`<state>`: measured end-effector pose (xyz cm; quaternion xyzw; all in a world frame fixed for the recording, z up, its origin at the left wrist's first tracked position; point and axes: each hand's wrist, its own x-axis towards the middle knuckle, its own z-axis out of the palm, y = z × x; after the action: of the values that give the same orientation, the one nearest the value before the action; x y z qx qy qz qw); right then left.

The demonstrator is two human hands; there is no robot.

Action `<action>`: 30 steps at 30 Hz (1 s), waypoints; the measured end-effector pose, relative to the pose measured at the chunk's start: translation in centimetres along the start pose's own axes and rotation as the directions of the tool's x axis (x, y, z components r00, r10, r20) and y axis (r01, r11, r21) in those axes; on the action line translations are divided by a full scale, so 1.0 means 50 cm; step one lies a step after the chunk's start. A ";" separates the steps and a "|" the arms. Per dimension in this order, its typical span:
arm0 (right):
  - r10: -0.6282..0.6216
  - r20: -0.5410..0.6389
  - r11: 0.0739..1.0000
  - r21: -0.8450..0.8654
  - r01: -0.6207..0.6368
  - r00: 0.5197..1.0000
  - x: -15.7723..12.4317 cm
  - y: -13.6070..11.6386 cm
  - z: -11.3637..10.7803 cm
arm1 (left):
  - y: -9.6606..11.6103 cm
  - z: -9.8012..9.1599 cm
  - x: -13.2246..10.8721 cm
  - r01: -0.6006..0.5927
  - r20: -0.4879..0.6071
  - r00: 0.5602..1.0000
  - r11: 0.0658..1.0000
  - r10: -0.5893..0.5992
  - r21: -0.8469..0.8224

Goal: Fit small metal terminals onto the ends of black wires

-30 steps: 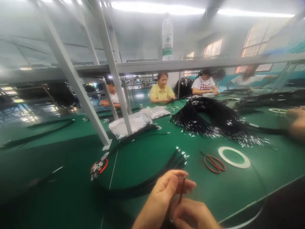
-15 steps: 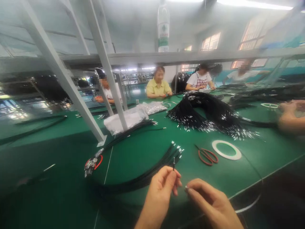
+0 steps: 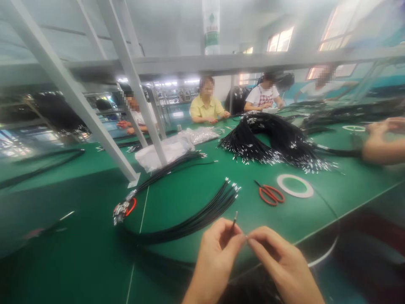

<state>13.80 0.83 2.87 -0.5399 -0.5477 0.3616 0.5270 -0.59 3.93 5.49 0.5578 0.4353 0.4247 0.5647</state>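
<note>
My left hand [image 3: 221, 249] is closed round a thin black cable [image 3: 234, 221], whose metal tip points up above the fingers. My right hand [image 3: 278, 253] pinches thumb to forefinger, and its fingertips meet those of the left. Whatever lies in that pinch is too small and covered to make out. Beyond the left hand, a bundle of black cables [image 3: 190, 226] with silvery ends curves across the green table [image 3: 177, 185]. Red-handled scissors [image 3: 270, 195] lie past the right hand, beside a flat white ring-shaped roll [image 3: 280, 185].
A large heap of black cables [image 3: 278, 135] stretches across the far side. Metal shelf posts [image 3: 126, 84] stand at left near plastic bags [image 3: 164, 154]. A pale strip [image 3: 327, 253] hangs by the table edge. A co-worker's hands [image 3: 384, 139] are at right; several people sit opposite.
My hands have come together, fingertips now touching where there was a gap. The cable tip has tilted slightly to the right. The whole view has shifted a little.
</note>
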 end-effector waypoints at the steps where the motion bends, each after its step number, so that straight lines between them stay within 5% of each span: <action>1: 0.001 -0.011 1.000 -0.010 -0.001 1.000 0.001 -0.001 -0.002 | -0.002 -0.001 0.001 0.002 -0.012 1.000 1.000 -0.002 -0.016; 7: -0.004 -0.109 0.999 -0.048 -0.001 0.994 0.010 -0.019 -0.017 | -0.017 -0.001 0.008 0.049 0.037 0.998 0.995 -0.046 -0.091; 19: -0.061 -0.028 0.996 -0.060 0.059 0.998 0.016 -0.030 -0.005 | -0.014 0.023 0.002 0.031 -0.053 0.998 0.999 -0.032 -0.025; 30: -0.082 -0.112 0.991 -0.119 0.069 0.990 0.008 -0.029 -0.012 | -0.024 0.045 -0.009 -0.068 -0.143 0.984 0.967 0.106 0.247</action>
<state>14.15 0.91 4.45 -0.5683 -0.5558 0.2772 0.5397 1.47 2.87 4.29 0.6062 0.5011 0.4353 0.4381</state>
